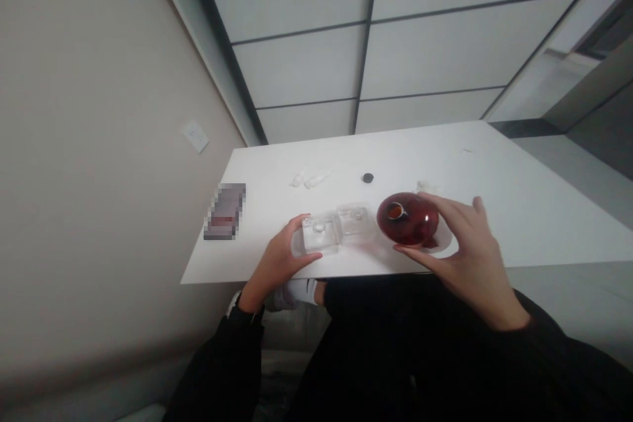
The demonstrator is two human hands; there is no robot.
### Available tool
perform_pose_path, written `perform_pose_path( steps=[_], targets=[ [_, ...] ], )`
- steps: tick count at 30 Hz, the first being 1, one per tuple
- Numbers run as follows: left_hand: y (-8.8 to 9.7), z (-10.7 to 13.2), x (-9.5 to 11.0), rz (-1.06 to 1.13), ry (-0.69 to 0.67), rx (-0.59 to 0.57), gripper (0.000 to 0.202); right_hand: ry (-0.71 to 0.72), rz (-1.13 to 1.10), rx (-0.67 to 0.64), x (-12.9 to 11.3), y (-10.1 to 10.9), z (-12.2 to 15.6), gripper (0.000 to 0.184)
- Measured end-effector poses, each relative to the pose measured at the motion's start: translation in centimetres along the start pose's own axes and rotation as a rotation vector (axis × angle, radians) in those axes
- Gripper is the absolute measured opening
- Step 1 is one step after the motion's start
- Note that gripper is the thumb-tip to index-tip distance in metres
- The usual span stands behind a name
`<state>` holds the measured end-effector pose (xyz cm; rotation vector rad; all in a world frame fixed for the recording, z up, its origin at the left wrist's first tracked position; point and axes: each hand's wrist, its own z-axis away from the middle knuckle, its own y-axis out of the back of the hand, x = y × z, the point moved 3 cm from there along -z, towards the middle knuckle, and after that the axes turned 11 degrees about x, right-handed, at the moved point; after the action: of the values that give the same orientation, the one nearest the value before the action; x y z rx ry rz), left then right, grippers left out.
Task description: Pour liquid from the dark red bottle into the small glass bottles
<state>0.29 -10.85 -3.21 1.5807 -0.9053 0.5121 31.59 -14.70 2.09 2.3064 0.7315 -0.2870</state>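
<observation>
My left hand (283, 252) is closed around a clear square glass bottle (321, 235), thumb on the near side and fingers on the far side. Right beside it stands a second clear square glass bottle (356, 221). A round, dark red glass bottle (413, 221) with an uncapped neck is held between the thumb and fingers of my right hand (462, 244). It tilts slightly, its opening facing up toward me. Pale rounded edges (446, 237) show beside both hands; I cannot tell whether they belong to one tray. A small black cap (368, 178) lies beyond the bottles.
The white table (534, 224) extends to both sides. Two small whitish, crumpled-looking pieces (309, 179) lie toward the far side. At the left edge is a blurred-out dark rectangular object (225, 211). A wall stands close on the left, white panels behind the table.
</observation>
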Motion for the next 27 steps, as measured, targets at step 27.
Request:
perform_pose_path(
  steps=[27],
  targets=[
    [-0.1,1.1,0.3,-0.032,0.033,0.007,0.068,0.469,0.375,-0.142,0.8,-1.3,-4.4,0.057]
  ],
)
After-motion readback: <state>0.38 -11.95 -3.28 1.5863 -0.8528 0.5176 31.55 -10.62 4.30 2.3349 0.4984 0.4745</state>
